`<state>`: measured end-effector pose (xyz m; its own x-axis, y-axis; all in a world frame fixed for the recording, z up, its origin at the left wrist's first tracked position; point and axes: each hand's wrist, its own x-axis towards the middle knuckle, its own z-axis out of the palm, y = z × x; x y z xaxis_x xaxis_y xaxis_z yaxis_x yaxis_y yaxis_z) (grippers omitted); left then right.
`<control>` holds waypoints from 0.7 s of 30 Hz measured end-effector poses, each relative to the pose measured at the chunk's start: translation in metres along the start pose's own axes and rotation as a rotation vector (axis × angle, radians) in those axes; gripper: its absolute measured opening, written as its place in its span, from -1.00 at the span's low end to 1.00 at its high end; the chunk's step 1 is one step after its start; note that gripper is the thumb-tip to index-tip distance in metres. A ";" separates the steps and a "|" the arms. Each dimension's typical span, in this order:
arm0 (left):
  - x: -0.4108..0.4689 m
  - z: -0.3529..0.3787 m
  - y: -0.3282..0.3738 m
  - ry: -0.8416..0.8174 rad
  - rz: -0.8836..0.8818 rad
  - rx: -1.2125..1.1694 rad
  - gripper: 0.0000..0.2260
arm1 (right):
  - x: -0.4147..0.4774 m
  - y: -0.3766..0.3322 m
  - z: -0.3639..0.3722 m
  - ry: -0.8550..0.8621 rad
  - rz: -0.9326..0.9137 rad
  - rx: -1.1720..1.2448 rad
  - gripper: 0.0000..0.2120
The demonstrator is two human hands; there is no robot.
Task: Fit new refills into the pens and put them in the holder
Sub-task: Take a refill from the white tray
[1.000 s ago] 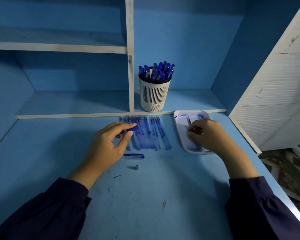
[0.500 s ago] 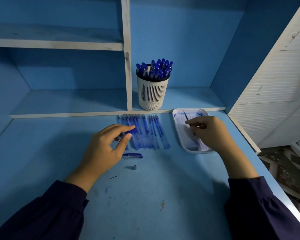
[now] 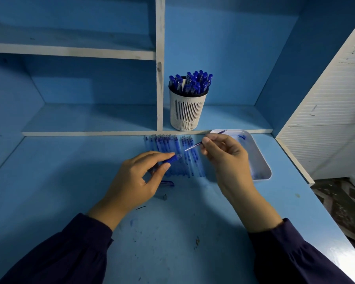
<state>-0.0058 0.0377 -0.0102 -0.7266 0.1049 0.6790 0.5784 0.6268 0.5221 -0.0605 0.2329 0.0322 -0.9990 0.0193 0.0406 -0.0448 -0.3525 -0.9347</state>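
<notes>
Nearest the camera two dark sleeves [image 3: 66,253] came in over the blue desk [image 3: 49,181], whose front part bore ink specks [image 3: 135,228] and smears; a little further in lay a small metal tip [image 3: 164,197], and just beyond it a short blue cap piece [image 3: 168,183], partly hidden by the left hand [image 3: 139,181].

That hand had its thumb and forefinger pinched round a blue pen barrel [image 3: 171,159], the other fingers curled beneath; the barrel pointed up and to the right, its open end held above the desk. The right hand [image 3: 225,158], raised at about the same level, pinched a thin refill [image 3: 193,147] between thumb and fingertips, the remaining fingers loosely bent; the refill's point slanted down towards the barrel's mouth and stood just beside it, though whether they touched could not be told.

Under and behind both hands a row of pens [image 3: 191,165] lay side by side on the desk, lengthwise away from the person; to its right sat a white tray [image 3: 260,160] with blue ink marks at its far end.

Further back, on the low shelf [image 3: 90,119], the white slotted holder [image 3: 186,111] stood upright just right of the pale divider [image 3: 159,64], crowded with capped pens [image 3: 191,82]; a white slatted panel [image 3: 326,119] closed the right side.
</notes>
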 end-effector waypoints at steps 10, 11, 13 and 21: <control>0.001 0.000 0.001 0.001 0.005 -0.015 -0.78 | -0.003 0.000 0.000 -0.018 -0.045 -0.054 -0.89; 0.001 0.000 0.001 0.003 0.006 -0.022 -0.78 | -0.004 -0.001 0.000 -0.012 -0.083 -0.083 -0.90; 0.001 -0.001 0.000 0.008 0.001 -0.026 -0.76 | -0.008 -0.004 0.001 0.002 -0.165 -0.134 -0.91; 0.001 -0.002 0.001 0.046 -0.009 -0.047 -0.77 | -0.017 -0.005 0.005 -0.005 -0.301 -0.153 -0.88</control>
<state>-0.0048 0.0364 -0.0082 -0.7147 0.0633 0.6966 0.5894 0.5907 0.5511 -0.0432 0.2297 0.0376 -0.9409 0.0965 0.3246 -0.3375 -0.1870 -0.9226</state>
